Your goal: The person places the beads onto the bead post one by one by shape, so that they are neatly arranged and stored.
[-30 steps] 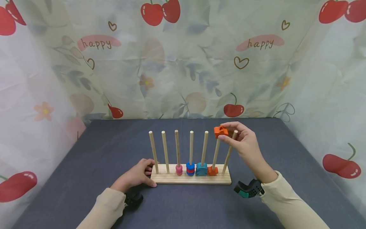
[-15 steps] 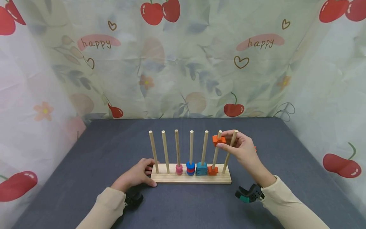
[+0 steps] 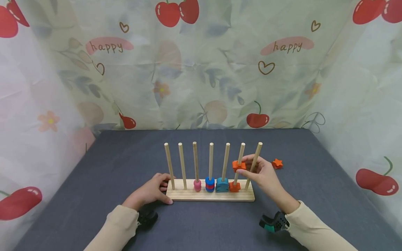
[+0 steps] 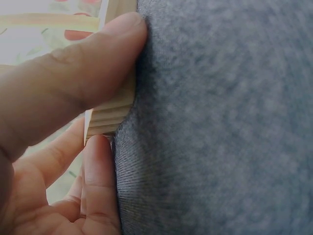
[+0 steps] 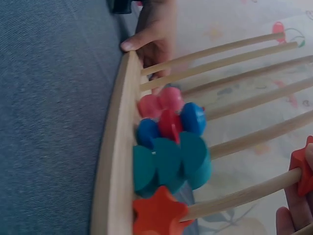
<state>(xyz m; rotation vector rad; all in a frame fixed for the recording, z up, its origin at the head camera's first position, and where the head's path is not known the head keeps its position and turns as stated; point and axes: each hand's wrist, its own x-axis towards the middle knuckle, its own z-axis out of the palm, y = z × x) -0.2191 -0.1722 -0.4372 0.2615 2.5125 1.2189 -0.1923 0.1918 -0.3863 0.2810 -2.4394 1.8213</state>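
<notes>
My right hand (image 3: pixel 263 174) pinches an orange star bead (image 3: pixel 238 166) between thumb and fingers. That bead is threaded on the second peg from the right, about halfway down. At the foot of the same peg sits another orange star bead (image 5: pixel 161 213). The wooden peg stand (image 3: pixel 204 196) lies lengthwise across the table, several upright pegs rising from its base. Its left end is gripped by my left hand (image 3: pixel 154 190), thumb at the front edge and fingers behind. In the left wrist view, the thumb (image 4: pixel 105 56) presses on the base's wood.
Teal half-round beads (image 3: pixel 222 185), blue and red beads (image 3: pixel 209 184) and pink beads (image 3: pixel 197 185) sit low on neighbouring pegs. A loose orange star (image 3: pixel 277 163) lies on the dark tablecloth beyond the right hand. The rightmost peg (image 3: pixel 257 153) stands close against that hand.
My right hand has brought the orange star bead from the peg's top down to about its middle. The loose star behind the hand has come into view. The left hand stays put.
</notes>
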